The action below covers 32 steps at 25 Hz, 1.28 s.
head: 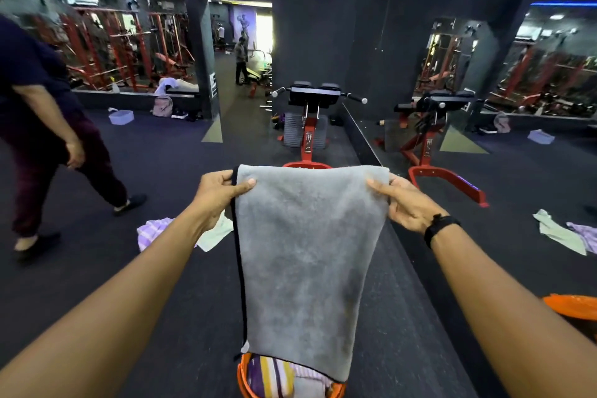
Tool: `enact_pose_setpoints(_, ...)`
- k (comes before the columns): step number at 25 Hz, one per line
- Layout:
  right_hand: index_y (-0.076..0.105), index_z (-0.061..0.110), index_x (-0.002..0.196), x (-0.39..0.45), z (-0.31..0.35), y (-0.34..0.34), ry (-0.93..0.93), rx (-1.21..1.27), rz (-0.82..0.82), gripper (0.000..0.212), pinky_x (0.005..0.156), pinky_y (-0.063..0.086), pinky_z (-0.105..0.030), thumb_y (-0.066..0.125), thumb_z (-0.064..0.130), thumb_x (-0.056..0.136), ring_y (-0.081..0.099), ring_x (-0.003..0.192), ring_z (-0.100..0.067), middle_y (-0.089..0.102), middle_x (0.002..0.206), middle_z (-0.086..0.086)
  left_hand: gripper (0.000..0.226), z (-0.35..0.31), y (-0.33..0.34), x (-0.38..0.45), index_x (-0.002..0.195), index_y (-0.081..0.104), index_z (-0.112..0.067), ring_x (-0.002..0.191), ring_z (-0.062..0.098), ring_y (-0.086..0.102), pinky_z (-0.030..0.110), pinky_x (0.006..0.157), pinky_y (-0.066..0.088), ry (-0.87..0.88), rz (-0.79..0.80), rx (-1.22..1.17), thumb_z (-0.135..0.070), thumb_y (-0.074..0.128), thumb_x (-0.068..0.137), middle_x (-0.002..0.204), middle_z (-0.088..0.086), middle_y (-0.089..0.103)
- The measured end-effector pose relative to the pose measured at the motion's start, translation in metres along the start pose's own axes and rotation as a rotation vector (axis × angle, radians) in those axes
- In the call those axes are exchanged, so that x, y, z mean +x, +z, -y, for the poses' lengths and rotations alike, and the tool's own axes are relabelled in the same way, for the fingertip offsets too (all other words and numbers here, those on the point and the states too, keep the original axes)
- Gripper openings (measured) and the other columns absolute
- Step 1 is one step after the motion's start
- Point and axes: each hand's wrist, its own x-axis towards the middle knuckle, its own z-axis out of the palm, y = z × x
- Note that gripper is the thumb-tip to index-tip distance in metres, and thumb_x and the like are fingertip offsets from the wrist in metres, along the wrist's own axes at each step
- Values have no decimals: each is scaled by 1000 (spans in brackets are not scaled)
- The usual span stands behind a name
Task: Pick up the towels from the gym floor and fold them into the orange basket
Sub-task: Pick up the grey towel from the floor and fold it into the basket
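A grey towel (307,262) with a dark edge hangs in front of me, folded over at the top. My left hand (216,194) pinches its top left corner and my right hand (403,203) pinches its top right corner. Its lower end hangs over the orange basket (243,378) at the bottom of the view, which holds a striped towel (271,376). On the dark floor behind my left arm lie a purple striped towel (151,231) and a pale green towel (216,233).
A red exercise machine (308,126) stands ahead by a mirror wall (484,107), which reflects the basket (571,305) and floor towels. A person (48,126) walks at the left. A pale tub (121,116) and a bag (162,106) sit by the far wall.
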Motion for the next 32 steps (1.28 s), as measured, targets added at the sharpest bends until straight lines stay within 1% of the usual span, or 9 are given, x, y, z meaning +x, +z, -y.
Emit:
enact_pose_setpoints(3, 70, 8, 107, 3, -15, -4, 83, -237, -5, 28, 94, 47, -43, 71, 2, 79, 62, 103, -28, 73, 100, -8, 42, 6, -3, -4, 115, 64, -1, 92, 20, 70, 33, 77, 59, -74, 144, 90, 0, 76, 74, 107, 13, 71)
enact_pose_setpoints(7, 71, 6, 100, 6, -17, -10, 3, -143, -181, 19, 97, 44, -45, 71, 2, 81, 62, 97, -26, 74, 85, -3, 42, 2, -2, -3, 108, 52, -4, 57, 11, 66, 23, 48, 49, -111, -75, 99, 1, 77, 75, 82, 9, 68)
enact_pose_setpoints(12, 58, 12, 125, -4, -16, -11, -35, -213, 48, 56, 89, 53, -42, 74, -6, 74, 68, 100, -24, 72, 109, -8, 52, 5, -9, 2, 104, 59, -14, 83, 24, 63, 46, 82, 52, -68, 110, 176, 6, 83, 62, 94, 11, 65)
enact_pose_setpoints(15, 49, 7, 126, 0, -22, -13, -105, -426, -97, 67, 81, 58, -41, 77, -12, 68, 69, 92, -28, 71, 102, -18, 38, 14, -18, 6, 90, 70, -21, 83, 23, 65, 48, 83, 54, 64, 128, 543, -9, 89, 59, 89, 3, 70)
enact_pose_setpoints(20, 69, 18, 81, 6, -35, -12, -352, -975, -275, 8, 70, 44, -25, 77, 15, 79, 60, 78, -11, 66, 82, 9, 23, 22, -11, 10, 92, 71, -16, 89, 22, 61, 27, 70, 43, 157, 113, 943, -21, 82, 72, 93, 1, 69)
enact_pose_setpoints(23, 62, 20, 72, 3, -42, -10, -334, -1012, -289, 14, 60, 37, -23, 71, 19, 83, 52, 68, -7, 59, 71, 10, 27, 23, -10, 10, 91, 64, -15, 88, 19, 55, 26, 68, 38, 176, 162, 1054, -16, 81, 70, 94, -1, 64)
enact_pose_setpoints(27, 58, 25, 64, 9, -53, -19, -302, -1034, -313, 23, 60, 33, -24, 73, 22, 81, 52, 70, -14, 59, 72, -1, 30, 30, -17, 18, 64, 48, -23, 83, 23, 48, 31, 67, 41, 146, 190, 1279, -28, 74, 78, 80, 1, 48)
enact_pose_setpoints(30, 62, 18, 66, 5, -31, -25, -207, -1067, -69, 22, 57, 35, -18, 75, 24, 81, 49, 62, -8, 57, 69, -1, 34, 16, -24, 13, 60, 48, -22, 62, 10, 44, 25, 56, 33, 41, 451, 1109, -28, 75, 77, 64, -8, 45)
enact_pose_setpoints(32, 65, 3, 82, 0, 15, -25, -278, -800, 36, 24, 60, 43, -19, 75, 24, 79, 54, 65, -7, 62, 75, -4, 15, -18, -22, 14, 73, 61, -16, 60, 4, 51, 20, 56, 42, 109, 405, 639, -20, 75, 77, 62, -12, 57)
